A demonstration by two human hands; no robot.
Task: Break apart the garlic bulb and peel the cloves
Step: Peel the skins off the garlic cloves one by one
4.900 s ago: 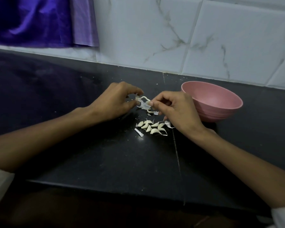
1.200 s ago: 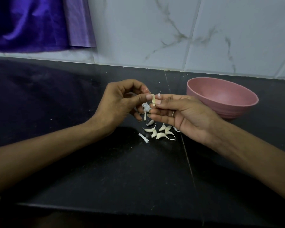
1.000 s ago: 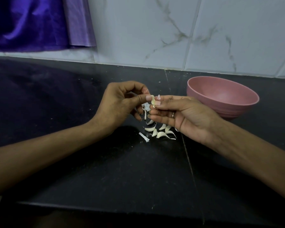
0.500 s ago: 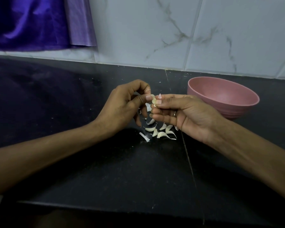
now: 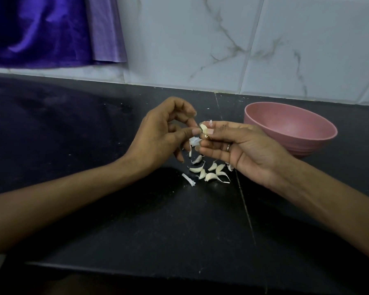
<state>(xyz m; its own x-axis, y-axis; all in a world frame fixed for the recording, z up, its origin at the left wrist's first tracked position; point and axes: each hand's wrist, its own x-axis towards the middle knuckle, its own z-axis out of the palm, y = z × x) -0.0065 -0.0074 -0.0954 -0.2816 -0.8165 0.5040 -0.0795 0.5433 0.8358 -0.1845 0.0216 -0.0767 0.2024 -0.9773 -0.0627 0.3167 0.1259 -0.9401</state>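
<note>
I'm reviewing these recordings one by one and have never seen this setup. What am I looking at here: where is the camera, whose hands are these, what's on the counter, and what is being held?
There is no machine here. A person wears one wide-angle camera on the head, looking forward and down, so you see their own two bare hands.

The right hand pinches a small garlic clove between thumb and fingertips. The left hand meets it with its thumb tip at the clove, apparently picking at the skin.

Below the hands, on the black counter, lies a little cluster of loose cloves and a few white scraps of skin. A pink bowl stands to the right; nothing shows in the part of its inside that is visible. Behind are marbled wall tiles and a purple cloth.
</note>
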